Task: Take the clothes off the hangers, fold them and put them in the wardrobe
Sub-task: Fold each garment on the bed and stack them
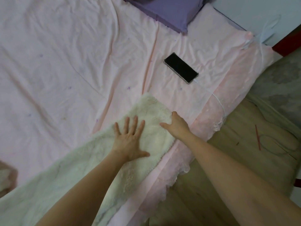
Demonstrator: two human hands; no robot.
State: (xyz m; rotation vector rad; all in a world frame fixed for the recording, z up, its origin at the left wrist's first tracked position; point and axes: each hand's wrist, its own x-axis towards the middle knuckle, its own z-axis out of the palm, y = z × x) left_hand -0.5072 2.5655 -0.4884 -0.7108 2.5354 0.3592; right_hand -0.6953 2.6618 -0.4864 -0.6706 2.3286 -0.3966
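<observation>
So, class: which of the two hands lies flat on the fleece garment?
The left hand: fingers spread, palm flat on the cream fleece garment. The right hand instead grips its edge.

Home bedroom — pink-sheeted bed [65,62], purple pillow [166,12], charging phone [180,68]

Both bare arms stretched forward – left hand [130,141] flat, fingers spread and straight, palm down. Right hand [176,123] has fingers curled under, thumb sticking out left.
</observation>
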